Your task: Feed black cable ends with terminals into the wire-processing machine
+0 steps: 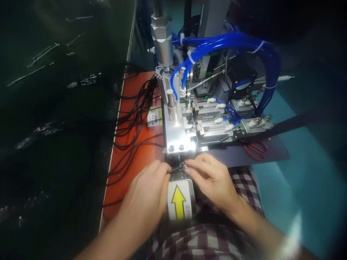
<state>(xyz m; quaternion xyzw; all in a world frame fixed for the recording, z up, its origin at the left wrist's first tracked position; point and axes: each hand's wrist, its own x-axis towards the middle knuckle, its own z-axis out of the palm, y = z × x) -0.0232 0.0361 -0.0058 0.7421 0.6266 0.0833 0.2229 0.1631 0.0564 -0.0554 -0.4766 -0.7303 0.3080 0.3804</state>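
One thin black cable (176, 168) in two hands (148, 184) (213, 177)

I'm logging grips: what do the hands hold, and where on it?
A black cable: left hand gripping its dark length, right hand seemingly pinching its shiny end.

Bright glare on the metal plate (177, 137), dim corners, soft blur toward edges.

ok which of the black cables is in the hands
The black cable held between the left hand and right hand, just beyond the yellow-arrow label; the other black cables lie across the orange tabletop.
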